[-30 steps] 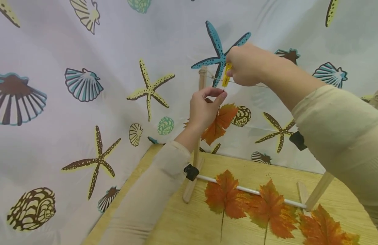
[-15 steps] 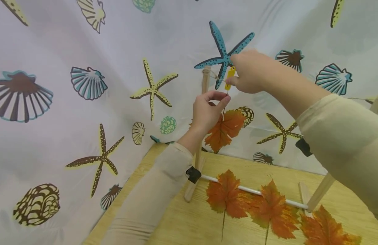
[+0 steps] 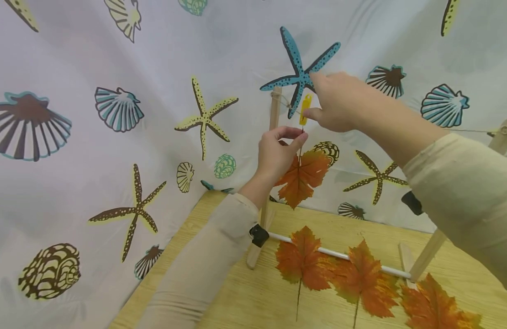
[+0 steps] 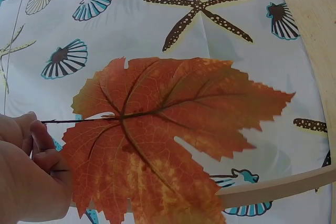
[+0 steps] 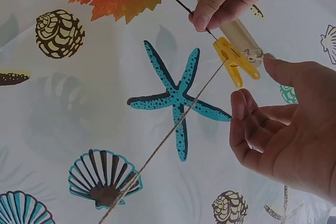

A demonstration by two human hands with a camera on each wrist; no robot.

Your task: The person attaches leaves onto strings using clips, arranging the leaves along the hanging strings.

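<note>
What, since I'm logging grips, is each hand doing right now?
Left hand: pinching the leaf stem.
Right hand: open, beside the yellow clothespin.

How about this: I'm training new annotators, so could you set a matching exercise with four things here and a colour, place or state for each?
Column one:
1. clothespin
2. left hand
3. rod
4. cloth

Column two:
A. long and thin, partly covered by orange leaves
B. patterned with printed starfish
C. plain yellow
D. pinching a leaf stem

Right pairs: 1-C, 2-D, 3-A, 4-B.
</note>
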